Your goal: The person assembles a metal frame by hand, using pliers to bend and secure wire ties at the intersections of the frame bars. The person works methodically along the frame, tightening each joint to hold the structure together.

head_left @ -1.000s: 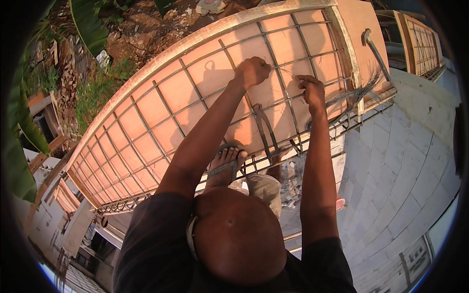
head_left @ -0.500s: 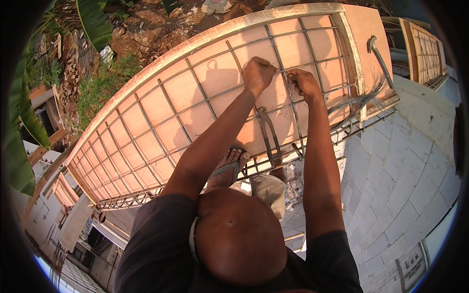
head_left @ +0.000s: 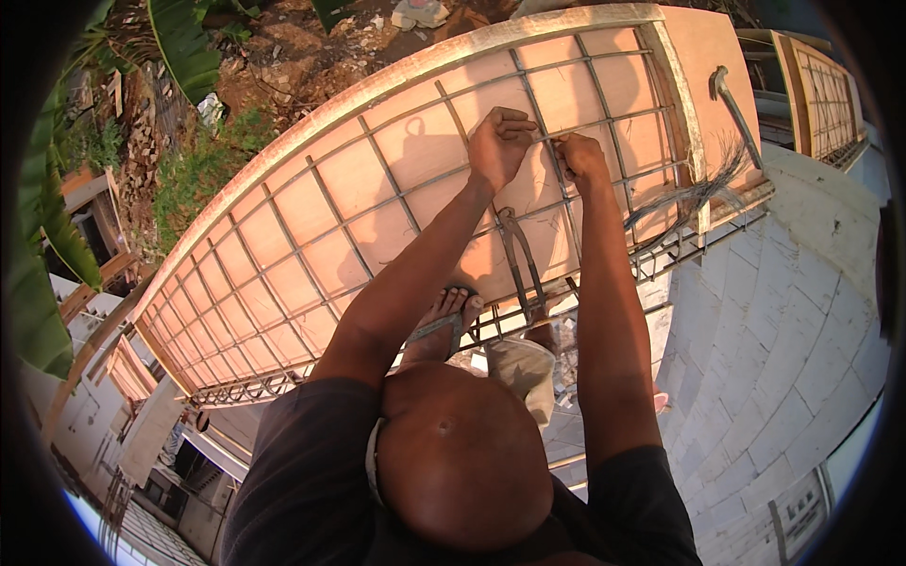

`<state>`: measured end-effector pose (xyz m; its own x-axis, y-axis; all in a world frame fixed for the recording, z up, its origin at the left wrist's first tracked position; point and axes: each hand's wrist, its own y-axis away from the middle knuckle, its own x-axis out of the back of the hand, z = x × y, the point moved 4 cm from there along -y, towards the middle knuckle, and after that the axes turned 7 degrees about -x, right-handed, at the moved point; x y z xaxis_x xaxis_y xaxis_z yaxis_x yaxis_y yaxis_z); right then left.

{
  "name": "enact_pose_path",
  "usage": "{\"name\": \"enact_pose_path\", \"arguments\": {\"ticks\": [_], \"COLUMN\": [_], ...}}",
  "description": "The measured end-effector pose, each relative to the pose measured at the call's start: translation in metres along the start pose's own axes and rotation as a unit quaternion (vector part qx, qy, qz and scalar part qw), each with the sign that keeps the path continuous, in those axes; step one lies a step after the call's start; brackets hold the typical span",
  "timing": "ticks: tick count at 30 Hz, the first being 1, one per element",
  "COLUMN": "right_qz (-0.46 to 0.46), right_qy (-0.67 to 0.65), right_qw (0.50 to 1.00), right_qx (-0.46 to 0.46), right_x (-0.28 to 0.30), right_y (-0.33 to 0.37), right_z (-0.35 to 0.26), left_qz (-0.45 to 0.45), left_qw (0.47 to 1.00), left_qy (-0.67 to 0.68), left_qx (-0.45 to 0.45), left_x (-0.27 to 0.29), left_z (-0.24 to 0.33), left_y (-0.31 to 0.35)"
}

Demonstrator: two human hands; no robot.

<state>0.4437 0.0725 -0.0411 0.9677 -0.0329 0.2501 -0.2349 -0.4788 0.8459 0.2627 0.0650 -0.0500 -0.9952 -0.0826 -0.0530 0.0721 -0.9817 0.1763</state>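
A grid of steel reinforcing bars lies over a plywood panel framed by a pale timber edge. At a bar crossing in its right half, my two hands meet from either side. My left hand has its fingers bent and close together, tips toward the crossing. My right hand is closed in a pinch against the same bar. Whatever sits between the fingers of either hand is too thin or hidden to name. Below them, a pair of long-handled pincers rests upright in the grid, jaws toward my hands.
A bundle of thin tie wire lies over the panel's right end, beside a claw hammer. My sandalled foot stands at the grid's near edge. Grey paving drops away at the right; rubble and plants lie beyond the panel.
My left hand's fingers have loosened from a tight fist into a straighter bend. My right hand has shifted slightly left, closer to the crossing. The pincers stay put.
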Motion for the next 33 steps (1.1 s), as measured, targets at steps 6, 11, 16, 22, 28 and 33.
{"name": "enact_pose_path", "arguments": {"ticks": [6, 11, 16, 22, 28, 33], "right_qz": [-0.04, 0.005, -0.024, -0.011, -0.01, -0.047], "right_qy": [-0.007, -0.023, -0.007, -0.078, -0.14, -0.155], "right_qw": [0.999, 0.999, 1.0, 0.996, 0.99, 0.987], "right_qx": [0.012, 0.026, 0.011, 0.033, 0.006, -0.012], "right_x": [0.005, 0.004, 0.016, 0.01, -0.009, -0.014], "right_y": [-0.006, -0.003, 0.037, 0.045, 0.074, 0.1], "right_z": [0.002, 0.006, -0.006, -0.015, 0.004, -0.014], "left_qz": [-0.038, -0.091, -0.066, -0.087, -0.056, -0.09], "left_qw": [0.985, 0.978, 0.987, 0.984, 0.987, 0.964], "left_qy": [-0.168, -0.183, -0.137, -0.153, -0.148, -0.199], "left_qx": [0.021, -0.045, -0.059, 0.044, 0.042, -0.155], "left_x": [0.0, -0.004, -0.002, -0.004, -0.015, -0.004], "left_z": [0.013, 0.021, 0.018, 0.018, 0.026, 0.018], "left_y": [-0.001, 0.004, 0.006, -0.008, -0.003, 0.005]}}
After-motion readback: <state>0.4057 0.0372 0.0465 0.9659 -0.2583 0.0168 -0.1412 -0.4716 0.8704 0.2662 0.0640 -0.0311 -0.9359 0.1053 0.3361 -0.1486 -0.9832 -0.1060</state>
